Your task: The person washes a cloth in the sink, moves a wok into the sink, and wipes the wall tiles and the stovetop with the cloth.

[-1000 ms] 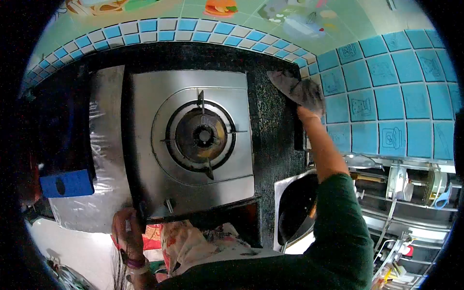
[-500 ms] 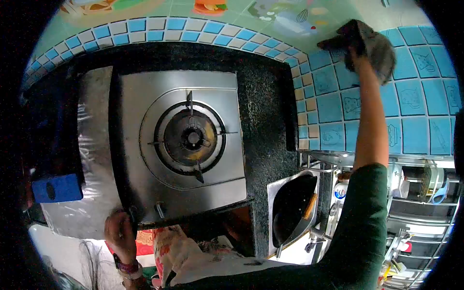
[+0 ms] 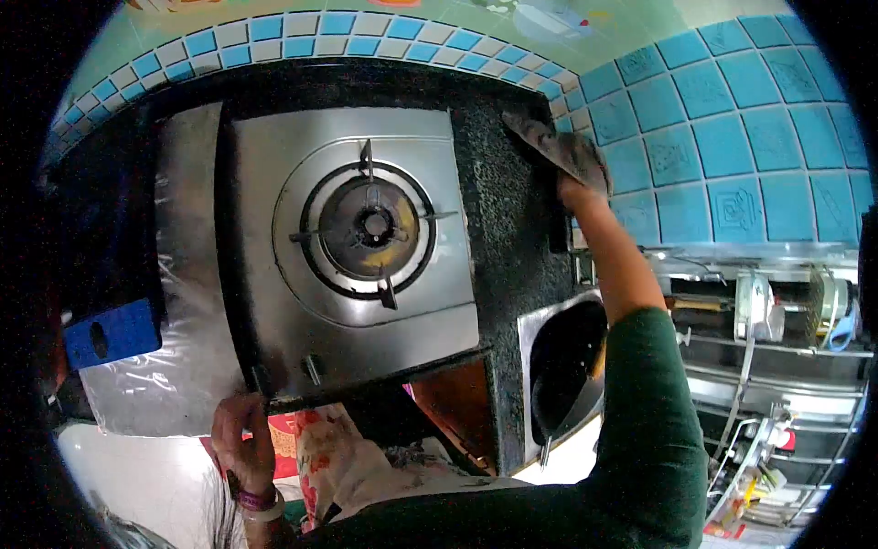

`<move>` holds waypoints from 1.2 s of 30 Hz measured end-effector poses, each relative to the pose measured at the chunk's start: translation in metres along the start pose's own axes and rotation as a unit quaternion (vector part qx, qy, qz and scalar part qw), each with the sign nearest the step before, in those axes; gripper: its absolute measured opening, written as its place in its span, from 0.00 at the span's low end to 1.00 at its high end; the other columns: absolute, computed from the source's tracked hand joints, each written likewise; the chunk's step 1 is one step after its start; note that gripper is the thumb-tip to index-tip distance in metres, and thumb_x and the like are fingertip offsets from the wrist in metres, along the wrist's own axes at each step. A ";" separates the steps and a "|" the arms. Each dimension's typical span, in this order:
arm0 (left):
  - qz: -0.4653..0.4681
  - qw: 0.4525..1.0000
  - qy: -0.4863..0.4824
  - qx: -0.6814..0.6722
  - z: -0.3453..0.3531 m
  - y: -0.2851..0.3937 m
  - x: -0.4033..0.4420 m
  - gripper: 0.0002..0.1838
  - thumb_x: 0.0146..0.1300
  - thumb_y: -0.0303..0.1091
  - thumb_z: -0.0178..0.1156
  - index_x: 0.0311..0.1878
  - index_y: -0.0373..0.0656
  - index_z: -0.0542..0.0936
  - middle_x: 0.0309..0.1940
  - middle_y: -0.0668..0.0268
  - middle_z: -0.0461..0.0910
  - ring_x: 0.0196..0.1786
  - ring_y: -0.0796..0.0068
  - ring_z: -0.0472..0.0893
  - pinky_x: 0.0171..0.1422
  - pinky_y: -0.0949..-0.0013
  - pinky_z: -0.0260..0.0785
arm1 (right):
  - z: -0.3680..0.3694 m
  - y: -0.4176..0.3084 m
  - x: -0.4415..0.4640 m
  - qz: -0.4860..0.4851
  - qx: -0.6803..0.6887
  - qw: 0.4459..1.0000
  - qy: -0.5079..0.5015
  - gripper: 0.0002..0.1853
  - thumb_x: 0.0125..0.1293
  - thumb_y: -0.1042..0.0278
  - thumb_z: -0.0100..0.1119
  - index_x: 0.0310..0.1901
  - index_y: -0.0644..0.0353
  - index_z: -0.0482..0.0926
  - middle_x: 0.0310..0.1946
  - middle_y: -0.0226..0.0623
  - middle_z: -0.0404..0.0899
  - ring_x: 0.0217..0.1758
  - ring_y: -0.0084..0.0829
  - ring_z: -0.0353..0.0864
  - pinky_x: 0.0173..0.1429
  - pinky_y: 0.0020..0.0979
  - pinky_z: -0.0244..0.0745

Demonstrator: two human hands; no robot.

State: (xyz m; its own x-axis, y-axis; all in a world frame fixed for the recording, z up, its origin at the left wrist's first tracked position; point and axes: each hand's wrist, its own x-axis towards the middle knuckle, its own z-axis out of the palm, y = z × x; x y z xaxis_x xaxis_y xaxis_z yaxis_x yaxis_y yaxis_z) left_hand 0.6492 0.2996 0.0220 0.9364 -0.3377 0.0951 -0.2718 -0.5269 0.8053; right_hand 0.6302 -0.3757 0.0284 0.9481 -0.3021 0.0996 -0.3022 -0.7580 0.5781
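Observation:
A dark grey cloth (image 3: 572, 156) is bunched in my right hand (image 3: 578, 194), which partly shows below it. The hand presses the cloth at the back right corner of the black countertop (image 3: 503, 215), against the foot of the blue tiled wall. My left hand (image 3: 242, 435) rests at the front edge of the counter, fingers curled over it, to the left of the stove's knob (image 3: 313, 369). Between my hands lies a steel gas stove (image 3: 430, 320) with one round burner (image 3: 373, 226) and its pan supports.
A steel sheet (image 3: 183, 274) lies left of the stove, with a blue box-like object (image 3: 112, 331) on it. A black wok (image 3: 562, 366) sits at the front right, under my right arm. Farther right stands a metal rack (image 3: 777, 357) holding dishes and utensils.
My right hand has brought the cloth from high on the blue tiled wall down and leftward to the counter corner. My left hand stays at the front edge. The view has shifted slightly.

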 end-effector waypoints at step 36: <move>0.044 0.997 0.037 -0.046 0.006 -0.017 -0.013 0.10 0.57 0.15 0.62 0.41 0.38 0.81 0.36 0.55 0.81 0.39 0.54 0.81 0.46 0.57 0.74 | -0.273 0.197 -0.066 0.113 -0.076 0.985 0.102 0.28 0.65 0.63 0.58 0.67 0.62 0.72 0.68 0.52 0.71 0.73 0.49 0.66 0.77 0.41 0.60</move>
State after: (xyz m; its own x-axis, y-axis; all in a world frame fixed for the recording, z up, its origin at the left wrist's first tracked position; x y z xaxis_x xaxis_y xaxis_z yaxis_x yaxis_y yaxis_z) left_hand 0.6402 0.3083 0.0036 0.9243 -0.3196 0.2086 -0.3362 -0.4229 0.8415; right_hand 0.5350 -0.3467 0.3567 0.8634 -0.3183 0.3914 -0.5038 -0.5844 0.6361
